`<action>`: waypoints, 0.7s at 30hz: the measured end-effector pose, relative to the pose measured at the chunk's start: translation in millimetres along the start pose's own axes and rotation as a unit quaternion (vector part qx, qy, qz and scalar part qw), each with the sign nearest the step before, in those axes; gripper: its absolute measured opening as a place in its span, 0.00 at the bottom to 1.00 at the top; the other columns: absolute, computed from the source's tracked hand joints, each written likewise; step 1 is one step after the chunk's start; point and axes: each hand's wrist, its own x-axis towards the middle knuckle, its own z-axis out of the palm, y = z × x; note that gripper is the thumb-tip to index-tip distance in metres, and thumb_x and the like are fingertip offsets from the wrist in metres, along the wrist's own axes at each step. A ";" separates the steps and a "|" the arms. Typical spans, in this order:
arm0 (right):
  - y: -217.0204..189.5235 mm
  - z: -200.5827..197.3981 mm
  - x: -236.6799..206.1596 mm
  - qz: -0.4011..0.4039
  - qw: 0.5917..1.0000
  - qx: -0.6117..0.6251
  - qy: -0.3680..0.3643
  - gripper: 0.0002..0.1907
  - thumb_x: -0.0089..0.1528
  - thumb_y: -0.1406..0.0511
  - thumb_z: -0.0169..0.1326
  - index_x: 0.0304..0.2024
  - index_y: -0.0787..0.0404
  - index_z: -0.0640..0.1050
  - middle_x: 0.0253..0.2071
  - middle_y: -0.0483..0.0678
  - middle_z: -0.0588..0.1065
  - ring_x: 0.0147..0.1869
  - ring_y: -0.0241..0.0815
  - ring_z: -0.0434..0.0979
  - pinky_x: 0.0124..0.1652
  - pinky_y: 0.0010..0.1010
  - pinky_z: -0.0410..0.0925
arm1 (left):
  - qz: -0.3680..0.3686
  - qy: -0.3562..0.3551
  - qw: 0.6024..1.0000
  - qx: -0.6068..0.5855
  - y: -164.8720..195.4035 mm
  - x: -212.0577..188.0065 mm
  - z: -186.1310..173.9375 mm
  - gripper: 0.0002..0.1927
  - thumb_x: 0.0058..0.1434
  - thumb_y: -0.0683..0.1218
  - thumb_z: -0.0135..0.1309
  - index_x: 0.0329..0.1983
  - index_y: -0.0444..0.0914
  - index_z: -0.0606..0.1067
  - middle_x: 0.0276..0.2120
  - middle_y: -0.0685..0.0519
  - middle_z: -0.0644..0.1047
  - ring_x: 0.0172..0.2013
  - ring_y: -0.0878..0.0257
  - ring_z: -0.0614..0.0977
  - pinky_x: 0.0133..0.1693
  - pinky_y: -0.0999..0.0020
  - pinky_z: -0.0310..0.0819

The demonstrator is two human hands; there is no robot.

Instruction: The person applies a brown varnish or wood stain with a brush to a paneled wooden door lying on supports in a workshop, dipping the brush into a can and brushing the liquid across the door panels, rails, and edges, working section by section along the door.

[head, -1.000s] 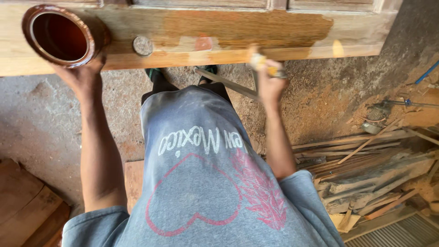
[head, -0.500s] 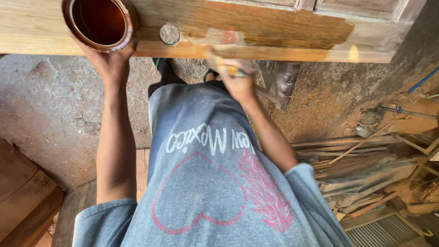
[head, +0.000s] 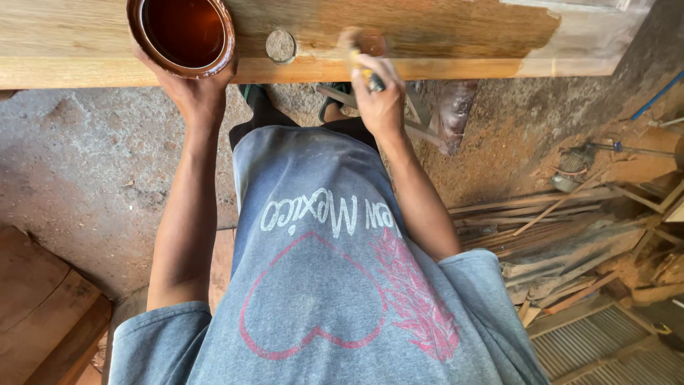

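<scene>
Brush (head: pixel 365 71) gripped in right hand (head: pixel 379 100), fingers closed round handle, tip on plank (head: pixel 85 43) near its front edge; left hand (head: pixel 196 96) cups can (head: pixel 182 34) of dark stain from below at front edge; small lid (head: pixel 280 45) between can and brush; stained patch darker toward plank's right end.

Soft, even daylight fills the scene; no hard light source shows. The plank (head: pixel 427 43) is brightest at its far right end, where pale glare washes out the grain. The dark liquid in the can (head: pixel 184 32) carries a dull reddish sheen. Shadows are faint: a dim band under the plank's near edge and a darker patch on the floor (head: pixel 78 164) between the legs. The right hand (head: pixel 377 100) and brush (head: pixel 363 60) are smeared by motion blur; the left hand (head: pixel 196 96) is sharp. Wide-angle stretch bends the near corners, and the scrap wood (head: pixel 570 235) at right is slightly soft
</scene>
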 end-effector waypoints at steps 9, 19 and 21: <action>-14.1 -32.0 14.8 -0.006 0.996 -0.021 0.086 0.11 0.65 0.71 0.61 0.51 0.62 0.80 0.50 0.54 0.81 0.54 0.46 0.83 0.55 0.35 0.75 | 0.068 0.016 0.997 0.017 16.0 6.2 0.9 0.58 0.58 0.45 0.79 0.77 0.42 0.46 0.73 0.48 0.57 0.73 0.57 0.63 0.75 0.60 0.59; -36.9 -20.4 14.0 0.065 0.994 -0.091 -0.018 0.11 0.66 0.67 0.60 0.52 0.56 0.80 0.43 0.51 0.81 0.38 0.40 0.82 0.33 0.31 0.76 | 0.047 0.010 0.999 0.003 16.7 2.7 0.9 0.60 0.60 0.45 0.81 0.77 0.40 0.44 0.73 0.47 0.57 0.73 0.55 0.65 0.75 0.60 0.62; -39.5 -14.6 9.3 -0.042 0.995 -0.041 -0.079 0.12 0.66 0.68 0.61 0.53 0.57 0.80 0.45 0.52 0.81 0.42 0.42 0.82 0.36 0.32 0.76 | 0.067 0.013 0.998 -0.016 17.3 5.4 2.6 0.60 0.60 0.45 0.81 0.78 0.41 0.44 0.73 0.47 0.57 0.72 0.55 0.66 0.75 0.60 0.63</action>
